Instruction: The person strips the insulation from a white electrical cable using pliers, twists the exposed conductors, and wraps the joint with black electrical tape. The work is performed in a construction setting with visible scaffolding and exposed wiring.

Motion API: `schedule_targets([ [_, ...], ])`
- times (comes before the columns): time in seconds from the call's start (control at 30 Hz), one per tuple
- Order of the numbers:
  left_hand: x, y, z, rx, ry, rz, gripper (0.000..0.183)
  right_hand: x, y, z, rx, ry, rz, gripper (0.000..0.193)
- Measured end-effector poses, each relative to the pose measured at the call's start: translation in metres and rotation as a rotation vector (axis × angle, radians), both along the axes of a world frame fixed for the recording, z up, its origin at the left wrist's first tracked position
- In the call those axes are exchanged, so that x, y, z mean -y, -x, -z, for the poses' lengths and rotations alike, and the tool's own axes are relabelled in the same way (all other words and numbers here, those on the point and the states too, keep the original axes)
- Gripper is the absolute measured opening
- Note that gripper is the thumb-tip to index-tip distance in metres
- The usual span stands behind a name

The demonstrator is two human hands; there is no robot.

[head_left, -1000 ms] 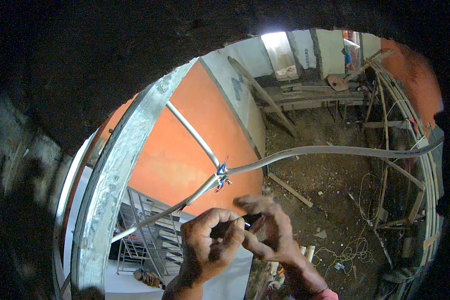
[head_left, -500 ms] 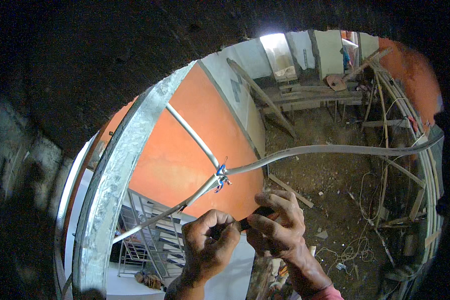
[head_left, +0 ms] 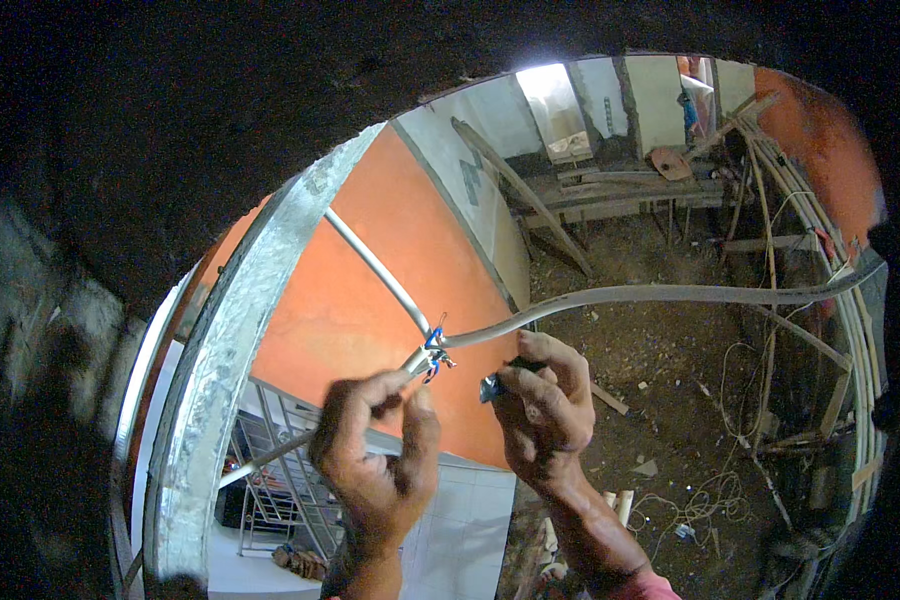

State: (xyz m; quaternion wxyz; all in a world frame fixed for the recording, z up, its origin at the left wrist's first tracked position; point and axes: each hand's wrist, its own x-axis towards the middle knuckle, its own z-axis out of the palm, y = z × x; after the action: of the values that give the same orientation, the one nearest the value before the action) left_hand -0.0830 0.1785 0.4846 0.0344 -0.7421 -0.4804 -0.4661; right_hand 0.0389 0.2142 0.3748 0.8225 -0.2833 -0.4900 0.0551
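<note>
Stripped blue and bare copper-ended wires (head_left: 434, 350) stick out where three pale conduits meet: an upper-left conduit (head_left: 375, 265), a long grey one (head_left: 650, 294) bending off to the right, and a lower-left one (head_left: 270, 460). My left hand (head_left: 375, 450) reaches up to the lower-left conduit just beneath the wires, thumb and forefinger apart; whether it touches is unclear. To the right of the joint, my right hand (head_left: 550, 405) pinches black tape (head_left: 491, 388), whose shiny end pokes out beyond the fingers. The rest of the tape is hidden in that hand.
A galvanised metal beam (head_left: 235, 350) slants along the left. Behind the conduits stands an orange wall (head_left: 370, 320). Far below are a metal rack (head_left: 280, 470), white tiles and a dirt floor (head_left: 660, 400) with planks and loose cable. Bundled poles (head_left: 855, 370) run along the right.
Both hands have come apart and risen. The left has let go of the tape and moved up-left to the conduit joint; the right keeps the tape.
</note>
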Motion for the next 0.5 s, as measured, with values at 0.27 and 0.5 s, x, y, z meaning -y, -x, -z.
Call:
schedule_targets([
  [0.27,-0.021,0.002,0.005,-0.266,-0.024,-0.061,0.041,-0.007,0.021,-0.001,-0.085,0.114,-0.063,0.029],
  [0.5,-0.018,0.005,0.003,-0.467,-0.198,0.008,0.038,-0.003,0.023,0.001,-0.144,0.155,-0.138,0.024],
])
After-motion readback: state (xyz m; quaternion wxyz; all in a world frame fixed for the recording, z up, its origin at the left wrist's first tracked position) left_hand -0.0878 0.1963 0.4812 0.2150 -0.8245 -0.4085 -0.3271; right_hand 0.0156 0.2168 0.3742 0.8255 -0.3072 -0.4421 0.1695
